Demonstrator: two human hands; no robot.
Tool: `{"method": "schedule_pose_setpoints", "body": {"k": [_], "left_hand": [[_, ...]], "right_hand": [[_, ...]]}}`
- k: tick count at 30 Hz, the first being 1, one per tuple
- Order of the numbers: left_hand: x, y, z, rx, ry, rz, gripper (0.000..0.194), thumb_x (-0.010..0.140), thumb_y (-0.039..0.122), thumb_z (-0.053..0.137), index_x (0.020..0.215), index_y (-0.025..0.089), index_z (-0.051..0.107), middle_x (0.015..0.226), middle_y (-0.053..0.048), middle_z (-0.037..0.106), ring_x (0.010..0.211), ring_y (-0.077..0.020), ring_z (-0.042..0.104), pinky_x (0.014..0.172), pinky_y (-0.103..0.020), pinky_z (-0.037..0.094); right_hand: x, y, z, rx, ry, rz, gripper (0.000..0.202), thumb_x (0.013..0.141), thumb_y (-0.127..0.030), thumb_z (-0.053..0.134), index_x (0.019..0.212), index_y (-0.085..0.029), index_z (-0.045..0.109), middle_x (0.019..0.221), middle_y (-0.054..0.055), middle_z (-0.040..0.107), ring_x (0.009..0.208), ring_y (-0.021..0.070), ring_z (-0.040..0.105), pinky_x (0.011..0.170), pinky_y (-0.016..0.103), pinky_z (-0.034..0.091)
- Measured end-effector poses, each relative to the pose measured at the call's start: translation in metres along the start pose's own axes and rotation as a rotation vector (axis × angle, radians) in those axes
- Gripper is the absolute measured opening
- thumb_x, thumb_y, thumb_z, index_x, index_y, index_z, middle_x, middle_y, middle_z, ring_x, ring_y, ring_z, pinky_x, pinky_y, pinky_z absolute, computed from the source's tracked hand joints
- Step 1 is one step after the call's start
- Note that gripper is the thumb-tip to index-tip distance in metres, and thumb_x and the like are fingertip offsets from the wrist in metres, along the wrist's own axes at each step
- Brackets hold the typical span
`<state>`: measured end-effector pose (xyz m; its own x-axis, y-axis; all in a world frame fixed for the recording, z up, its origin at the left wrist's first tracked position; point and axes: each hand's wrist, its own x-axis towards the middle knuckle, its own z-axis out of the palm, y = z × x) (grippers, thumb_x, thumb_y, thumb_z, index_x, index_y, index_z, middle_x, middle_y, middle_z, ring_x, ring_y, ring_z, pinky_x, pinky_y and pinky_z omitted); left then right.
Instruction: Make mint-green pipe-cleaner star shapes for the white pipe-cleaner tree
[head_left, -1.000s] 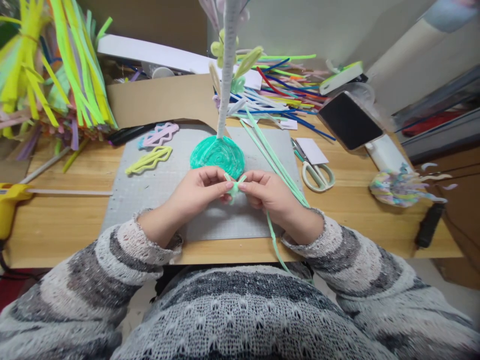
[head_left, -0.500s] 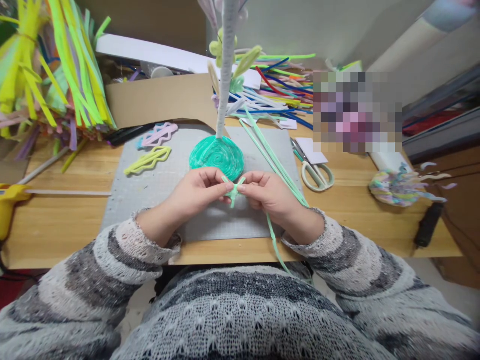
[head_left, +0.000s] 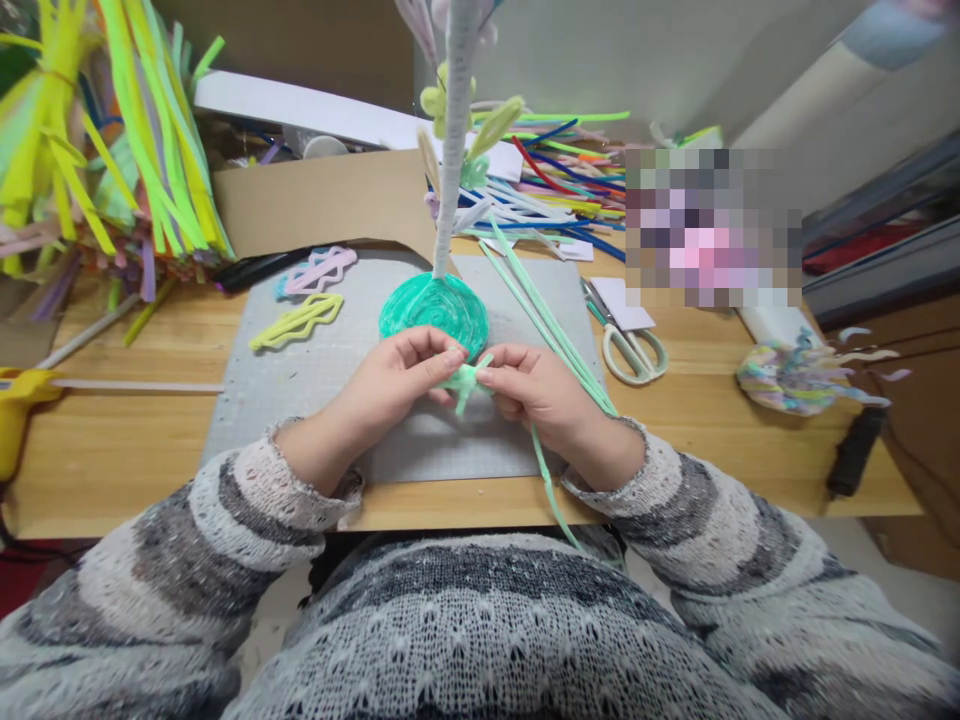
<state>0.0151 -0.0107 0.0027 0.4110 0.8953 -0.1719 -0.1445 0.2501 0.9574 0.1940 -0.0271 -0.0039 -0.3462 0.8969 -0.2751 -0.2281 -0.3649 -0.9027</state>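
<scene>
My left hand (head_left: pixel 397 384) and my right hand (head_left: pixel 536 392) meet over the near part of a grey cutting mat (head_left: pixel 420 440). Both pinch a small light green pipe cleaner piece (head_left: pixel 465 380), whose short ends stick out between the fingertips. A long green strand (head_left: pixel 551 490) hangs below my right hand toward my lap. Just beyond the fingers is a round teal coiled base (head_left: pixel 431 312) with a white wrapped stem (head_left: pixel 450 150) rising from it. More light green pipe cleaners (head_left: pixel 544 315) lie to the right of the base.
Yellow zigzag pieces (head_left: pixel 296 322) and a pink-blue one (head_left: pixel 319 270) lie at the mat's left. Scissors (head_left: pixel 634 352) are right of the mat, a yellow glue gun (head_left: pixel 22 400) far left. Pipe cleaner bundles (head_left: pixel 150 130) stand back left. A black-handled tool (head_left: pixel 859 450) lies far right.
My left fingertips have shifted slightly up and changed their hold on the green piece. The piece has tilted a little, its lower end moving left. My right hand has hardly moved.
</scene>
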Motion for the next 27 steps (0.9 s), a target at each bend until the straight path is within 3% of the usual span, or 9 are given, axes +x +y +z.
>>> {"method": "schedule_pose_setpoints", "body": {"k": [3, 8, 13, 16, 21, 27], "left_hand": [[0.0, -0.003, 0.003, 0.038, -0.023, 0.026, 0.027, 0.069, 0.034, 0.078, 0.078, 0.015, 0.061, 0.071, 0.002, 0.058, 0.061, -0.0089, 0.053, 0.059, -0.022, 0.045], [-0.003, -0.003, 0.008, 0.099, 0.033, 0.05, 0.025, 0.068, 0.032, 0.078, 0.078, 0.015, 0.063, 0.071, 0.002, 0.059, 0.062, -0.0089, 0.052, 0.06, -0.021, 0.043], [-0.006, -0.005, 0.01, 0.128, 0.122, 0.049, 0.027, 0.066, 0.034, 0.079, 0.07, 0.015, 0.06, 0.072, 0.0, 0.064, 0.064, -0.0103, 0.055, 0.063, -0.023, 0.045], [-0.007, -0.007, 0.01, 0.208, 0.216, 0.13, 0.026, 0.066, 0.032, 0.079, 0.07, 0.016, 0.06, 0.072, 0.0, 0.063, 0.066, -0.0113, 0.055, 0.063, -0.023, 0.045], [-0.007, -0.01, 0.011, 0.21, 0.264, 0.164, 0.024, 0.067, 0.03, 0.078, 0.072, 0.016, 0.059, 0.074, 0.0, 0.063, 0.068, -0.0115, 0.055, 0.065, -0.023, 0.045], [-0.006, -0.008, 0.011, 0.18, 0.279, 0.137, 0.027, 0.065, 0.031, 0.08, 0.071, 0.016, 0.058, 0.073, 0.001, 0.061, 0.066, -0.0114, 0.054, 0.064, -0.024, 0.044]], "right_hand": [[0.0, 0.003, 0.002, 0.015, 0.053, -0.055, 0.029, 0.068, -0.038, 0.079, 0.074, -0.018, 0.059, 0.046, -0.012, 0.036, 0.039, 0.0031, 0.024, 0.038, 0.02, 0.014], [0.001, 0.011, 0.004, -0.041, 0.134, -0.16, 0.03, 0.067, -0.04, 0.08, 0.072, -0.019, 0.058, 0.048, -0.011, 0.038, 0.041, 0.0038, 0.025, 0.039, 0.021, 0.017], [0.002, 0.013, 0.004, -0.006, 0.103, -0.158, 0.029, 0.069, -0.039, 0.079, 0.074, -0.02, 0.058, 0.05, -0.01, 0.04, 0.042, 0.0041, 0.026, 0.04, 0.021, 0.018], [0.002, 0.013, 0.005, 0.002, 0.075, -0.154, 0.024, 0.073, -0.037, 0.075, 0.076, -0.02, 0.058, 0.05, -0.01, 0.04, 0.041, 0.0048, 0.026, 0.04, 0.021, 0.02], [-0.003, 0.016, 0.008, -0.28, 0.173, -0.437, 0.01, 0.08, -0.025, 0.067, 0.075, -0.02, 0.06, 0.068, -0.003, 0.059, 0.061, 0.0093, 0.051, 0.058, 0.024, 0.042], [-0.01, 0.018, 0.008, -0.615, 0.177, -0.583, 0.007, 0.088, -0.022, 0.058, 0.086, -0.02, 0.064, 0.076, 0.001, 0.065, 0.069, 0.0131, 0.058, 0.065, 0.029, 0.046]]}}
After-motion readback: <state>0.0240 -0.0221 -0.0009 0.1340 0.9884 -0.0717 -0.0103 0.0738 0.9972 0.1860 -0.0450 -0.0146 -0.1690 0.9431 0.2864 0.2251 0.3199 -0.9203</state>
